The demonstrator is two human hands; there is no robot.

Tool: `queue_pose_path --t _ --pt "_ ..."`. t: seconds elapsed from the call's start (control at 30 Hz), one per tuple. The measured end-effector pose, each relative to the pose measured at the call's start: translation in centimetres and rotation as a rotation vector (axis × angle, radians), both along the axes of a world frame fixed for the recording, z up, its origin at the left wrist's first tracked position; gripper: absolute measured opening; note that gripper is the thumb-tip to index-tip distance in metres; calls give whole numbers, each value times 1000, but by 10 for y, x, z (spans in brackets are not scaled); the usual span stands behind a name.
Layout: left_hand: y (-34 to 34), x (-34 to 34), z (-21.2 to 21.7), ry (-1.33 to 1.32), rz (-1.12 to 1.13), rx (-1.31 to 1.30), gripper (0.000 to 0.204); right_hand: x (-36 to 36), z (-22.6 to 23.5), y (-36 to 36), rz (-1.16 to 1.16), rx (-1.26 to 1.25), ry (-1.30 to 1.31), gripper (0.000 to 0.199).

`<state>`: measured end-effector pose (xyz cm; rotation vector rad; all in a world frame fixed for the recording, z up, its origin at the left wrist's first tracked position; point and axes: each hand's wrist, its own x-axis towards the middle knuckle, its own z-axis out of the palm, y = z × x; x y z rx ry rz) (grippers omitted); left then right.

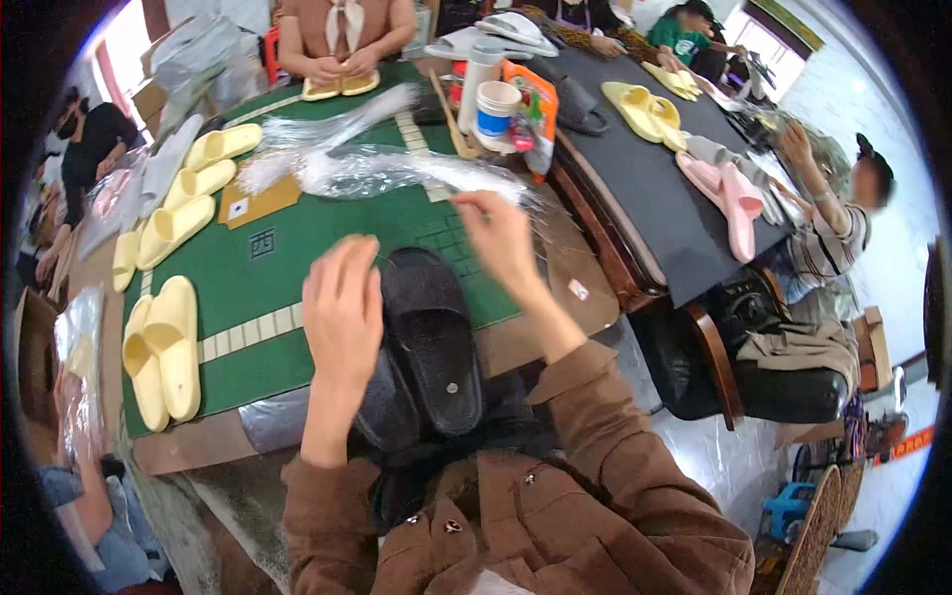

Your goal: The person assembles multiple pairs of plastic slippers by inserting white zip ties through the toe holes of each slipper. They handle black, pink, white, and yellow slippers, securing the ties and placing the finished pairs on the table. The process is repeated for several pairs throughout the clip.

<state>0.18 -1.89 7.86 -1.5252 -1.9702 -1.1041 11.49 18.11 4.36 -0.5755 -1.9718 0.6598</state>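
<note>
A person in a brown jacket (595, 506) works at a green-topped bench (258, 288), the left hand (340, 297) loosely open just beside a pair of black slippers (434, 347) at the near edge. The right hand (499, 240) is raised near clear plastic bags (382, 171), thumb and fingertips close together, though blur makes it unclear whether they pinch anything. Yellow slippers (178, 342) line the bench's left side.

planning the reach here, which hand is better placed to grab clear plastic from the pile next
Probably the right hand: its fingertips appear close to the clear plastic pile. The left hand looks farther from it, beside the black slippers.
</note>
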Motion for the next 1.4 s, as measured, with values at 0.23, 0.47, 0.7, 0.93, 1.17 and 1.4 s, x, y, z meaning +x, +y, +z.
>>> queue_pose_path --t 0.23,0.47,0.7,0.93,1.17,1.4 --pt "-7 114 -39 -9 -152 -377 61 141 -27 73 -350 4 -498 15" --pt "-27 73 -54 64 110 -500 49 144 -51 96 -347 337 -1030 16" --pt "-98 -71 -52 23 429 -704 59 170 -36 88 -227 433 -1105 12" --pt "-190 -222 -68 -51 601 -770 57 200 38 13 263 -611 -706 17" --pt "-189 -252 -78 -9 544 -779 61 252 90 -51 766 -1103 -161 14" --pt "-178 -239 -95 198 733 -807 63 294 106 -20 143 -635 229 14"
